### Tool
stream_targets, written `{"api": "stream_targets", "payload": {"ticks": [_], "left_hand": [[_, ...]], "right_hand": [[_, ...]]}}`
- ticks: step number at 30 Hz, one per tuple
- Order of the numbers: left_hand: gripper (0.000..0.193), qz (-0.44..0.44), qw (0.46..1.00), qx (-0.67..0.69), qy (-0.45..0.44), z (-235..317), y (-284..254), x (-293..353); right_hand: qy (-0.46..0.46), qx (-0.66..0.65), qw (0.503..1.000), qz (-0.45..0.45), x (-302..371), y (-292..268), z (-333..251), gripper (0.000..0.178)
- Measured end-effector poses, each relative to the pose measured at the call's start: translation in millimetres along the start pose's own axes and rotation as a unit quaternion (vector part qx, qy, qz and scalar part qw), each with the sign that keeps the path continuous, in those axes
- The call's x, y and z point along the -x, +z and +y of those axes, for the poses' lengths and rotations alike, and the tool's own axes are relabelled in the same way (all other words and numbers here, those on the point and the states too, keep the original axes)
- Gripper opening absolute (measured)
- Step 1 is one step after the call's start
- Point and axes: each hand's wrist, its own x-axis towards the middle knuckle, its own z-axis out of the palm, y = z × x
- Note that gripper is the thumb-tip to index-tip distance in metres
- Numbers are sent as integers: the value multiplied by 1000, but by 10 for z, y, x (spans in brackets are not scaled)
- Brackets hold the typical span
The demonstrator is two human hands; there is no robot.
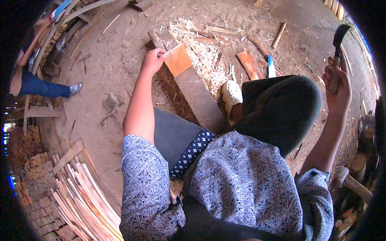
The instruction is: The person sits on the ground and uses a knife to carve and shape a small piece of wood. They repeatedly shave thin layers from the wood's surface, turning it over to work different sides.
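Note:
My right hand [338, 82] is raised at the far right, wrapped round the wooden handle of a billhook [341, 36]. Its dark, curved blade points up, well away from the wood. My left hand [154, 61] is closed on the upper left edge of a squarish orange-brown wood block [177, 60]; part of the fingers is hidden. The block has a pale edge under my fingertips and rests on a long grey-brown beam [199, 96]. That beam runs from near my lap to the upper left, between my legs.
Pale wood shavings [205, 60] lie heaped beside the beam. A reddish wood slab [249, 65] and a blue-and-white strip [271, 66] lie right of them. Long slats [86, 193] are stacked at lower left. Another person's leg [48, 86] shows at left; a mallet-like tool [354, 184] lies at right.

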Motion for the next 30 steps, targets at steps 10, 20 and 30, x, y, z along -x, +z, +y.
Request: {"api": "stream_targets", "payload": {"ticks": [10, 20, 30], "left_hand": [[19, 15, 1000, 14, 19, -243, -31, -14], [19, -22, 997, 78, -10, -342, -69, -103], [25, -100, 969, 193, -119, -185, -269, -226]], "right_hand": [[76, -45, 988, -128, 283, 1195, 274, 68], [284, 16, 951, -124, -187, 2062, 2163, 60], [438, 100, 886, -117, -217, 2064, 3553, 59]]}}
